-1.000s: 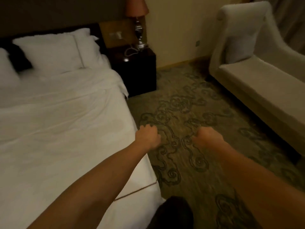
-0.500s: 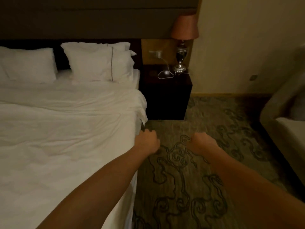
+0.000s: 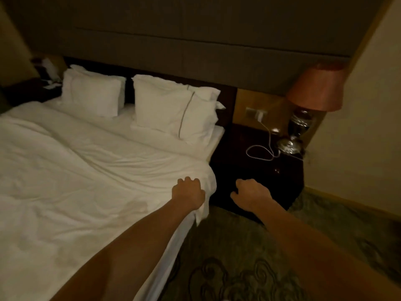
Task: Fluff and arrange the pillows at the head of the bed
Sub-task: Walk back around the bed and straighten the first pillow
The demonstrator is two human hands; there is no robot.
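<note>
A: Pillows (image 3: 165, 105) are leaning against the dark headboard (image 3: 225, 98) at the far end of the bed (image 3: 65, 170), aren't they?

B: Yes. The right pair is standing near the bed's right edge, one pillow overlapping another behind it, with a thin dark piping line running down the front one. A second pair of pillows (image 3: 93, 94) is sitting further left, with a dark gap showing between the two groups.

A: What are the hands doing?

B: The left hand (image 3: 188, 195) is curling its fingers loosely together over the right edge of the white duvet (image 3: 97, 174), where the cover is folding down the side of the bed. Whether it is actually gripping the fabric, I cannot tell. The right hand (image 3: 251, 195) is hanging in front of the dark nightstand (image 3: 256, 168), fingers bent inward and holding nothing that I can see.

A: Are they touching the pillows?

B: No, both hands are staying well apart from them, nearer the camera.

A: And on the nightstand?

B: A lamp (image 3: 303, 114) with a reddish shade is standing at the far right of its surface, and a white cable (image 3: 263, 146) is looping beside the lamp's shiny base, running up to a plug at a wall socket (image 3: 252, 112). Patterned carpet (image 3: 249, 268) is filling the floor to the right of the bed.
</note>
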